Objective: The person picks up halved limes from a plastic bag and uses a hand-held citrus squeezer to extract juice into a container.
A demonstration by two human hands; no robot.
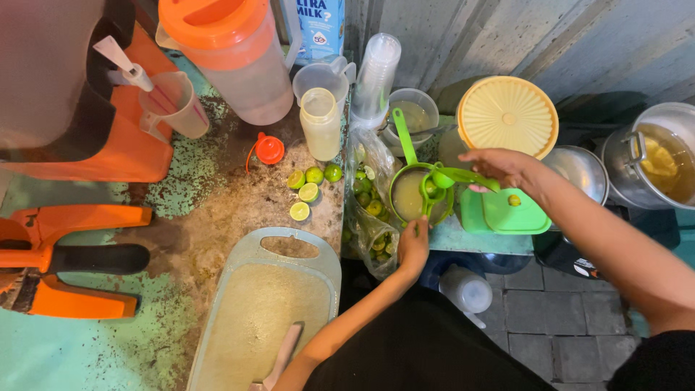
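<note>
head view: the person stands at a worn desk (217, 217) and looks down at both hands. the right hand (499, 168) is curled around the handles of a green squeezer (443, 179), pressing them together. the squeezer is a long thing. its long line runs sideways, from the right hand toward the left, and its round cup end hangs over a green strainer (413, 194) with pale juice in it. the strainer's own handle points up and away from the person.

the left hand (413, 245) is just below the strainer, at its near rim. its fingers are bunched close, but it is too small to tell whether they pinch the rim or only touch it. so the strainer sits between the two hands: the left hand is under it, and the right hand is off to its right. the left hand is the nearer one to the strainer, and the right hand has the squeezer.

a clear bag of limes (373, 210) lies just left of the strainer. a few cut limes (308, 190) lie on the desk farther left, above a pale cutting board (264, 304). a green box (507, 211) sits under the right hand, and a yellow lid (508, 116) is behind it.
</note>
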